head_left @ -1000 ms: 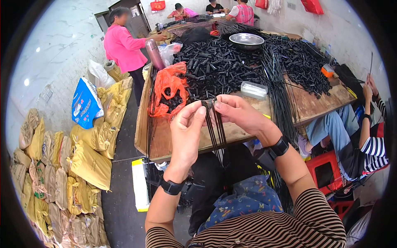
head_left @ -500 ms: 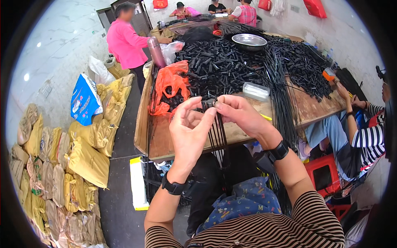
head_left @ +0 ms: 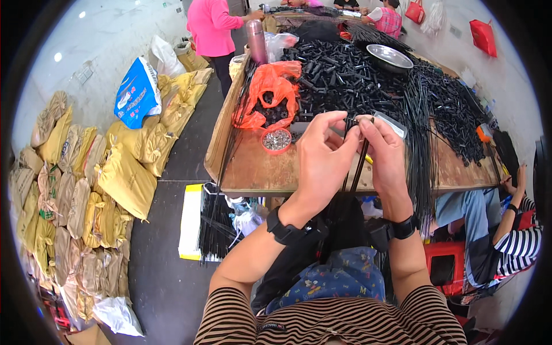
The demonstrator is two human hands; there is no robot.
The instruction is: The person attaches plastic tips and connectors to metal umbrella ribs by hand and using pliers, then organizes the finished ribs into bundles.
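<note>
In front of my chest, both hands come together at fingertip height over the table's near edge. My left hand (head_left: 326, 158) is closed, thumb and forefinger pinching a small black plastic piece (head_left: 351, 122). Beside it my right hand (head_left: 388, 155) is closed too, pinching the top of thin black rods (head_left: 357, 172) that hang toward my lap. My fingers partly cover where piece and rods meet. A red dish (head_left: 276, 152) with small shiny metal bits (head_left: 276, 139) sits left of my left hand.
A large heap of black plastic pieces (head_left: 333, 80) covers the wooden table (head_left: 253, 172), with a metal bowl (head_left: 390, 56), orange bag (head_left: 276, 72) and pink thermos (head_left: 256, 41). Long black rods (head_left: 420, 138) overhang its edge. Yellow sacks (head_left: 129, 178) line the left; a striped-sleeved person (head_left: 517, 253) works at right.
My view has swung left and down, so the dish of metal bits now shows. The rods, fanned out before, hang closer together, and my right hand has turned more upright.
</note>
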